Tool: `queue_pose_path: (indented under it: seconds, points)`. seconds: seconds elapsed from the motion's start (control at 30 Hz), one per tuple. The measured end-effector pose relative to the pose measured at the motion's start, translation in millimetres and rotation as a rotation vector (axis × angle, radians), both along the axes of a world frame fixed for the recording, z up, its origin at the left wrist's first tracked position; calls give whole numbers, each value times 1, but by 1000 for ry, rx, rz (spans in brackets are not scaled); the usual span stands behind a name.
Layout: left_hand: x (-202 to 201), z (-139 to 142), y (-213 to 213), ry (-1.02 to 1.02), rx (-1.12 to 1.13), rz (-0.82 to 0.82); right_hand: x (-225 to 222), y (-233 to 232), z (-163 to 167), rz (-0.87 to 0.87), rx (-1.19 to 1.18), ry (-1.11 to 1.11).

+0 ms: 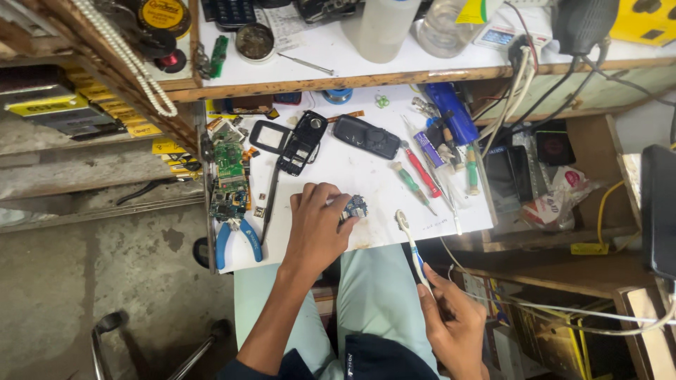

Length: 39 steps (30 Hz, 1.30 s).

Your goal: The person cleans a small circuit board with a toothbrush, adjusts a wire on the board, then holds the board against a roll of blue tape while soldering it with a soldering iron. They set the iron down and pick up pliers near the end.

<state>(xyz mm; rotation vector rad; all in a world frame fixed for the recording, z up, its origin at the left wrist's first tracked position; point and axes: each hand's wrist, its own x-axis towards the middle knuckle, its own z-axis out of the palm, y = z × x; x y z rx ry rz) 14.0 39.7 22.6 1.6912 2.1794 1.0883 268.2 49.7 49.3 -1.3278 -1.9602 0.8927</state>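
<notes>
I observe the left hand (318, 224) resting on the white worktop (352, 176), its fingers pinched together on a small circuit board (355, 207) at the front of the surface. The right hand (454, 320) sits lower, off the table edge, closed around the handle of a toothbrush (410, 243), whose bristle head points up toward the board. Blue-handled pliers (236, 236) lie left of the left hand.

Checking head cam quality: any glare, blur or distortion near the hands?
Head view: even light and soft shadows on the white worktop; left hand on the small circuit board is sharp; right hand with the toothbrush slightly soft; shelf edges bow, wide-angle distortion.
</notes>
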Motion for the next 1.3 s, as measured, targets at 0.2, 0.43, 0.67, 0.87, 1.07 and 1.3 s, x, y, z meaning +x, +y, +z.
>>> queue_pose_path:
  seconds: [0.2, 0.43, 0.67, 0.87, 1.07, 1.3]
  points:
    - [-2, 8, 7, -11, -44, -43, 1, 1, -1, -18, -27, 17]
    - [-3, 13, 11, -66, -125, -80, 2, 1, -7, -15, -49, 74]
    - [-5, 25, 5, -283, 83, -23, 4, 0, -10, -13, -82, 70]
    - [-10, 18, 1, -693, 71, 186, 2, 0, -15, 11, -163, 91]
    - [-14, -4, -4, -1332, 236, 270, 1, 0, -23, 0, -226, 104]
    - [0, -13, -3, -1695, 327, 180, -1, 1, -32, -47, -268, 202]
